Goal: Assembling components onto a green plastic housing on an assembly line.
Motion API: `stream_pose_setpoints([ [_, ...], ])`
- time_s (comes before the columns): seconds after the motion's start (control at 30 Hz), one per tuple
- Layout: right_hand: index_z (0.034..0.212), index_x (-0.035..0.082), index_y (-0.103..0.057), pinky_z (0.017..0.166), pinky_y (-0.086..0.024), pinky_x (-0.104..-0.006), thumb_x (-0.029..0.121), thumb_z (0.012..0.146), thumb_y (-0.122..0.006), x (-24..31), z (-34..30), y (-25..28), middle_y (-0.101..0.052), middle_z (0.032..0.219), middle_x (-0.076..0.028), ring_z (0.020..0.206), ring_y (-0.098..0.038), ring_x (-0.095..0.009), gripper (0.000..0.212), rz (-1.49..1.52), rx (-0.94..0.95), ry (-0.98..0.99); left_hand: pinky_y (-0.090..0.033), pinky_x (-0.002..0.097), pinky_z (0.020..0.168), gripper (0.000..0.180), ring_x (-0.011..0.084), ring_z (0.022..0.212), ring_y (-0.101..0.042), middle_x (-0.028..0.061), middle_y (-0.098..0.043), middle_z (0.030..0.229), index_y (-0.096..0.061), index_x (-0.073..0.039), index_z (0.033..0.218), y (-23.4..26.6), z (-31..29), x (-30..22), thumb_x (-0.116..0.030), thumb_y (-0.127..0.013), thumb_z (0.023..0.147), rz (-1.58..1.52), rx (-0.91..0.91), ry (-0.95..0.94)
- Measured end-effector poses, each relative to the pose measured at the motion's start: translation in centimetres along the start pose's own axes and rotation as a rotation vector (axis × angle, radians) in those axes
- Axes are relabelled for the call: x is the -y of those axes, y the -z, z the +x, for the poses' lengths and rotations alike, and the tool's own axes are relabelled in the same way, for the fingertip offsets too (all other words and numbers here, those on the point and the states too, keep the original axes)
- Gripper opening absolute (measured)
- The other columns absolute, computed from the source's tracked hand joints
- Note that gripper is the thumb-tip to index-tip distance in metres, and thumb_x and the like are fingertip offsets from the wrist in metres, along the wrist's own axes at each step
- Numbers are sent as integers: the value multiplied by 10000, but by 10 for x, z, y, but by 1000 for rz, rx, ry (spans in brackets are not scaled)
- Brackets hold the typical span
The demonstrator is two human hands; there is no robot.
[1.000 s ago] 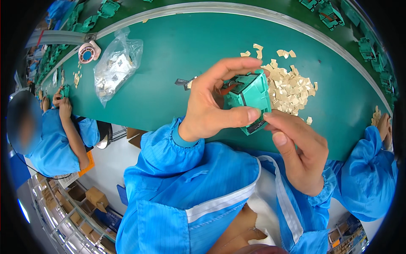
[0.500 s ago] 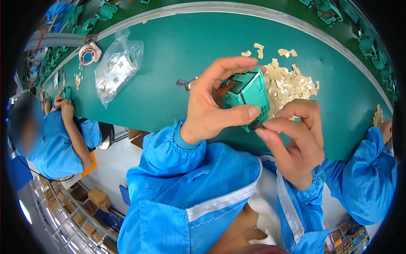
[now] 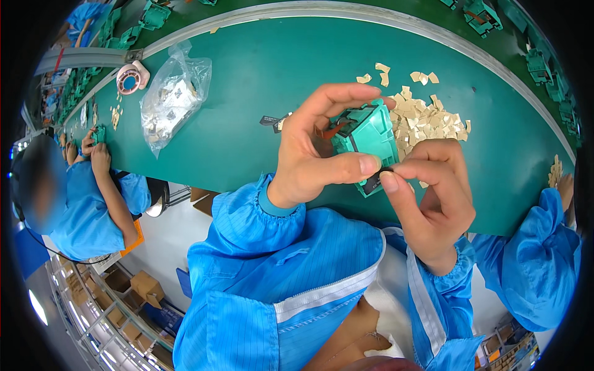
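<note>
My left hand (image 3: pixel 309 148) is wrapped round a green plastic housing (image 3: pixel 378 139), its thumb across the near side and its fingers over the far side. An orange-brown strip (image 3: pixel 335 130) shows inside the housing. At the housing's lower corner lies a small black label-like piece (image 3: pixel 372 182). The thumb and forefinger of my right hand (image 3: pixel 436 198) pinch the edge of this piece against the housing. Beyond my hands spreads a pile of cream paper pieces (image 3: pixel 427 120). Left of my left hand, a black tag (image 3: pixel 268 121) rests on the green table (image 3: pixel 247 74).
A clear plastic bag (image 3: pixel 174 99) with white pieces lies at the left, beside a tape roll (image 3: pixel 130 80). More green housings (image 3: pixel 482 18) stand past the metal rail (image 3: pixel 346 11). A co-worker (image 3: pixel 83 204) sits at the left, and a blue sleeve (image 3: pixel 535 266) is at the right.
My right thumb and fingertips have shifted slightly up along the housing's corner, and more of the black piece shows. The housing has moved slightly right in my left hand.
</note>
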State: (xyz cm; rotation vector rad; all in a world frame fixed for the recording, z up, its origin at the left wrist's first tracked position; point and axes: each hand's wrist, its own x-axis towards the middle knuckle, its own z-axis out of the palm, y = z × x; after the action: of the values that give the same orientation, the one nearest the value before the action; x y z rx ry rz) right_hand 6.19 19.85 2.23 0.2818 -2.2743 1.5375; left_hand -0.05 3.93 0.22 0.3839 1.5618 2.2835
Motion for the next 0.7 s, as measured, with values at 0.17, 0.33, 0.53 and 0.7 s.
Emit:
stream_pose_setpoints([
  [0.17, 818, 9, -649, 572, -403, -267, -20, 677, -748, 2, 0, 1, -550, 797, -92, 698, -523, -181, 175, -22, -4, -11, -445, 349, 936, 664, 268, 1138, -536, 234, -558, 1191, -462, 34, 1241, 0, 1, 1, -132, -692, 641, -11, 6, -16],
  [0.33, 817, 12, -650, 573, -401, -271, -20, 673, -749, 3, 1, 1, -549, 795, -92, 695, -519, -184, 178, -38, -2, -10, -444, 346, 937, 649, 264, 1137, -537, 237, -556, 1195, -467, 32, 1235, 1, 1, 2, -129, -690, 647, 5, 16, -23],
  [0.53, 814, 16, -649, 565, -393, -275, -23, 661, -755, 4, 0, 3, -546, 797, -90, 689, -511, -191, 190, -69, -2, 15, -445, 344, 934, 628, 259, 1125, -546, 238, -558, 1195, -480, 18, 1221, 0, 0, 0, -122, -688, 645, -6, 21, 11],
  [0.7, 811, 18, -648, 562, -388, -278, -24, 648, -760, 3, 0, 4, -542, 795, -86, 689, -509, -196, 202, -85, -7, 24, -443, 352, 939, 619, 263, 1123, -547, 238, -558, 1195, -486, 17, 1209, 0, 1, 0, -115, -685, 638, -1, 23, -4],
])
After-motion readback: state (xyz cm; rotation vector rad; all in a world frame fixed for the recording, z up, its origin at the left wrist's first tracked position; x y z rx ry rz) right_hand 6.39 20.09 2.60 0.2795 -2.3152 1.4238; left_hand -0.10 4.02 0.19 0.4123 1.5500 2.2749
